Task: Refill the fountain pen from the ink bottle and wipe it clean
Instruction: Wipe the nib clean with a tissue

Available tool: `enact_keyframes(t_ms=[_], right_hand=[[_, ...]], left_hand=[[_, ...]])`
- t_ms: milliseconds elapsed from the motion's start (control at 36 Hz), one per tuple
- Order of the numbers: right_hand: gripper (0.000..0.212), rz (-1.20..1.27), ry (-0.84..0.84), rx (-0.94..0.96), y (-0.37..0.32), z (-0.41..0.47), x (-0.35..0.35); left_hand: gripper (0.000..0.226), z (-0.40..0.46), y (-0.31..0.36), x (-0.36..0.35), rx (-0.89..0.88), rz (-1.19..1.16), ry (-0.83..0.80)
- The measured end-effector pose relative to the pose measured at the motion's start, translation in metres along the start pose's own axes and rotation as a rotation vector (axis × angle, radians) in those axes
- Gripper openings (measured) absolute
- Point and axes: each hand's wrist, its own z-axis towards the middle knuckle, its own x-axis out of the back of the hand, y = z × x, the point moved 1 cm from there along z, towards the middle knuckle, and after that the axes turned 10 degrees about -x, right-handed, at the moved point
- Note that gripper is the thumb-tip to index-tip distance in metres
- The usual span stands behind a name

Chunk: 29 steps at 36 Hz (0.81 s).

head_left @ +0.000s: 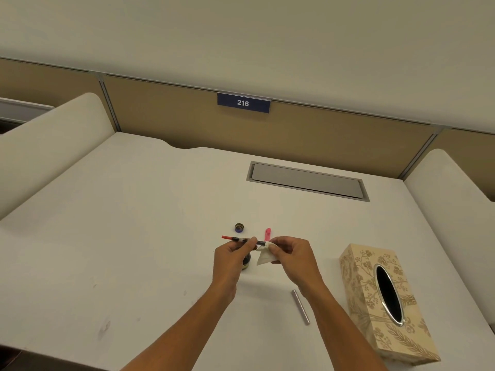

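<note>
White table (134, 236) with beige partition behind, tag "216" (243, 103). Fountain pen (242, 239) held above the table, long axis roughly horizontal left-right, red end pointing left, other end buried in a tissue (263, 254). Pen is pinched by the left hand (231, 259); tissue is pinched around the pen's right end by the right hand (290, 257). Ink bottle (246, 262) partly hidden under the left hand, its cap (239, 227) set apart behind. Pink pen cap (268, 233) nearby. Silver barrel (301, 306) and tissue box (385, 303) lie to the right.
</note>
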Motion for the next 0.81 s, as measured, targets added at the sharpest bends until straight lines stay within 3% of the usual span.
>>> enact_keyframes(t_ms=[806], right_hand=[[0.013, 0.420, -0.061, -0.262, 0.0069, -0.0025, 0.0015]], left_hand=[[0.007, 0.0078, 0.0036, 0.0025, -0.020, -0.020, 0.083]])
